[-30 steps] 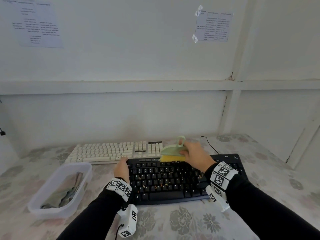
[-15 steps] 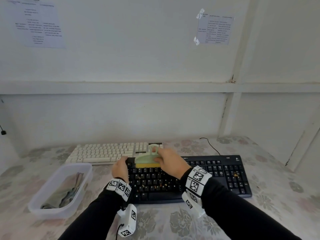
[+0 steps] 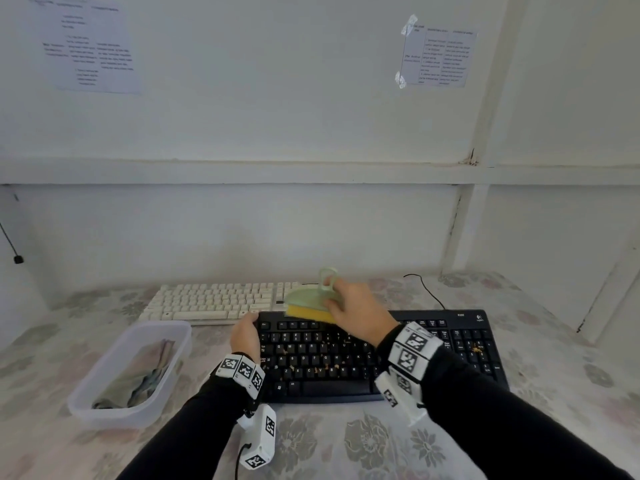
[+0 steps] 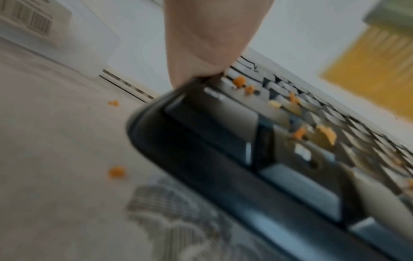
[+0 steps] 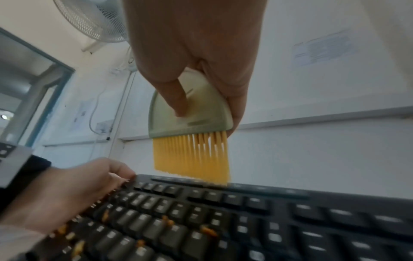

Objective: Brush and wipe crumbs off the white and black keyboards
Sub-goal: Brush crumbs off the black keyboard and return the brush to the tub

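The black keyboard (image 3: 381, 356) lies near me, with orange crumbs (image 5: 208, 231) scattered over its keys. My left hand (image 3: 250, 320) grips its far left corner, thumb against the edge (image 4: 208, 53). My right hand (image 3: 335, 301) pinches a pale green brush (image 3: 310, 297) with yellow bristles (image 5: 192, 155). The bristle tips touch the keyboard's far edge above the function keys. The white keyboard (image 3: 214, 301) lies behind and to the left, not touched by either hand.
A clear plastic tub (image 3: 104, 412) holding a grey cloth (image 3: 149, 375) stands left of the black keyboard. A black cable (image 3: 426, 289) runs back from it toward the wall. Loose crumbs (image 4: 116, 172) lie on the flowered tablecloth, and more crumbs (image 3: 476, 348) on the number pad.
My right hand swept the brush left along the black keyboard's far rows, then came back a little to the right. The left hand kept its hold on the corner.
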The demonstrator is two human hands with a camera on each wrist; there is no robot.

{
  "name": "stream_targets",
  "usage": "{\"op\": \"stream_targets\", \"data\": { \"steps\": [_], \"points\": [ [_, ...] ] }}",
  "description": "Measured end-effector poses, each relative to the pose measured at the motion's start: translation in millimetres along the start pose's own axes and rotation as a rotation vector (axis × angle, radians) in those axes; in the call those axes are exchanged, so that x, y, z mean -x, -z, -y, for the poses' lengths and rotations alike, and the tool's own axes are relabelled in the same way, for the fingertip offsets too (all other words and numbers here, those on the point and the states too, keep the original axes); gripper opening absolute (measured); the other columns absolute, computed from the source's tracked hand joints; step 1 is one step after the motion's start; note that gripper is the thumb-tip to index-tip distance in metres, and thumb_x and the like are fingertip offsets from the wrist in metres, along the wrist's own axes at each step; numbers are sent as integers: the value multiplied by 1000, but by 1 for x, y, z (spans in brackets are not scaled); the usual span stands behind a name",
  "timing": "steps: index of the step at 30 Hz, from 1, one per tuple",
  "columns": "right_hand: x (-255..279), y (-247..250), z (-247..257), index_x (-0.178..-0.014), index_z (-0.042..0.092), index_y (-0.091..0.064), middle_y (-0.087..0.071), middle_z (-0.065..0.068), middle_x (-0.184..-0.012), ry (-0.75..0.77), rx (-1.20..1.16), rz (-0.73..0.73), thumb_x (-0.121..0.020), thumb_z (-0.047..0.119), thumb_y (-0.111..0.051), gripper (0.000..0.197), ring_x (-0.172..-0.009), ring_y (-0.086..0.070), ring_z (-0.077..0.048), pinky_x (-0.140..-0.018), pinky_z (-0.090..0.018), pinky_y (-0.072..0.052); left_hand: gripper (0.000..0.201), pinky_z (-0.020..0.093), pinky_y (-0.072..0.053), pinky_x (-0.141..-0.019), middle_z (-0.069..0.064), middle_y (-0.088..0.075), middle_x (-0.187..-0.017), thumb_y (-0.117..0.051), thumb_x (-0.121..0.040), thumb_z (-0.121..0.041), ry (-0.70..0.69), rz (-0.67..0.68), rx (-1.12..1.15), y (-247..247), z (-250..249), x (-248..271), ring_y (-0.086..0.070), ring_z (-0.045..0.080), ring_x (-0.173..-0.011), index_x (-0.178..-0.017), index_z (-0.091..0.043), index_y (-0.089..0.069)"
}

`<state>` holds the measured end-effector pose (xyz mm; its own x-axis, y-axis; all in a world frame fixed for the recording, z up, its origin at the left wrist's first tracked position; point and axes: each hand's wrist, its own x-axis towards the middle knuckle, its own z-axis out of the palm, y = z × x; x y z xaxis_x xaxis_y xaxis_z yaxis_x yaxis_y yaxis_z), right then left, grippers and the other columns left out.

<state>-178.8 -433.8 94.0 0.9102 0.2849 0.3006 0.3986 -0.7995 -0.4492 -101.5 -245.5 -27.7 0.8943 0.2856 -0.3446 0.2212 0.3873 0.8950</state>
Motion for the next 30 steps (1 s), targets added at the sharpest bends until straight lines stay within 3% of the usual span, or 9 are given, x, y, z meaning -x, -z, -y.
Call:
{"op": "stream_targets", "data": {
  "steps": [2, 5, 7, 9, 15, 18, 22, 25, 30],
  "points": [
    [-10, -17, 13, -113, 1, -54, -63, -1, -86, 43, -5, 40, -95, 13, -47, 23, -52, -45, -4, -47, -7, -37, 23, 50, -47, -91, 17, -61, -95, -51, -74, -29, -14, 6, -7, -3, -2, 5, -57, 30, -91, -77, -9, -63],
    [-15, -36, 24, -121, 0, -52, -66, -12, -93, 102, -10, 96, -96, 10, -46, 28, -51, -43, -4, -46, -6, -36, 21, 31, -40, -68, 14, -50, -82, -40, -95, -11, -112, -42, -34, -10, -22, 39, -43, 23, -83, -79, -6, -53],
    [-14, -39, 23, -130, 8, -48, -67, -16, -97, 134, 24, 106, -96, 11, -45, 35, -60, -53, -16, -59, -17, -44, 32, 29, -36, -65, 9, -45, -72, -34, -98, -9, -132, -77, -100, -9, -21, 37, -41, 23, -79, -70, -11, -48],
    [-9, -36, 15, -132, 13, -47, -68, -14, -96, 135, 70, 114, -96, 12, -44, 36, -75, -61, -25, -68, -28, -49, 30, 34, -41, -73, 13, -56, -80, -39, -95, -10, -119, -69, -84, -9, -21, 37, -50, 25, -81, -69, -7, -54],
    [14, -10, -39, -96, 14, -57, -60, 1, -80, 4, 75, 69, -93, 11, -49, 10, -74, -58, -20, -65, -26, -44, 15, 18, -38, -53, 4, -48, -70, -41, -94, -7, -211, -88, -73, -12, -19, 41, -43, 12, -62, -84, -3, -52],
    [26, 6, -67, -76, 23, -46, -45, 14, -61, -55, 137, 34, -91, 8, -51, 22, -58, -48, -14, -53, -21, -36, 17, 26, -36, -56, 7, -51, -72, -44, -92, -8, -212, -117, -84, -11, -17, 38, -46, 19, -68, -81, -1, -55],
    [47, 33, -97, -65, 35, -32, -42, 15, -58, -140, 177, -9, -91, 8, -54, 44, -51, -40, 1, -47, -13, -34, 16, 28, -37, -57, 7, -52, -73, -45, -93, -8, -218, -129, -84, -12, -16, 37, -46, 18, -66, -85, 1, -56],
    [64, 53, -119, -65, 34, -31, -43, 10, -57, -228, 199, -43, -90, 5, -54, 45, -49, -41, -3, -45, -14, -36, 16, 31, -38, -71, 11, -55, -83, -46, -92, -9, -211, -133, -85, -12, -16, 36, -50, 23, -80, -89, 2, -57],
    [76, 77, -130, -70, 31, -40, -53, 2, -61, -325, 234, -46, -87, 3, -55, 36, -56, -55, -17, -45, -16, -37, 27, 35, -40, -79, 14, -56, -95, -46, -92, -8, -240, -140, -83, -12, -14, 37, -50, 22, -90, -105, 10, -60]
  ]
}}
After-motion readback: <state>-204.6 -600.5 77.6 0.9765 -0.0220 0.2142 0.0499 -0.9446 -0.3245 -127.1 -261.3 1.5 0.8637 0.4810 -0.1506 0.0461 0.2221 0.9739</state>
